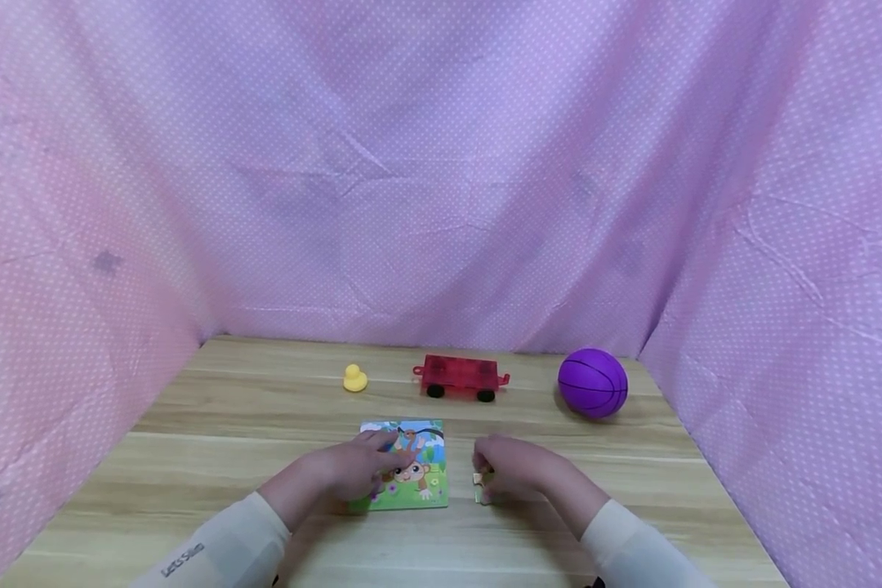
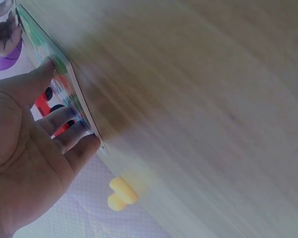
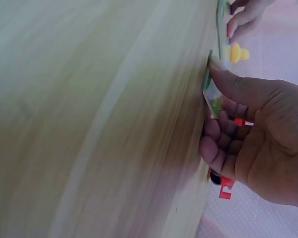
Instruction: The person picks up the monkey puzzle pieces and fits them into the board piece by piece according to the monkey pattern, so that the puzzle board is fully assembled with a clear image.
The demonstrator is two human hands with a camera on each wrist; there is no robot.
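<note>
A square jigsaw puzzle point(image 1: 434, 490) with a monkey on a branch, flowers and grass lies flat on the table. My left hand point(image 1: 356, 470) rests on its left part, covering some of the picture. In the left wrist view the thumb and fingers point(image 2: 84, 151) of that hand are spread and touch the puzzle's face and edge. To the right of the puzzle, my right hand point(image 1: 513, 467) pinches a small puzzle piece point(image 3: 211, 94) between thumb and forefinger, its other fingers curled. The piece is tilted, apart from the puzzle, and partly hidden by the fingers.
Behind the puzzle stand a yellow rubber duck point(image 1: 354, 379), a red toy wagon point(image 1: 459, 374) with black wheels, and a purple basketball point(image 1: 592, 384) at the back right. Pink dotted cloth point(image 1: 441, 204) hangs round the wooden table point(image 1: 228, 441) at the back and sides.
</note>
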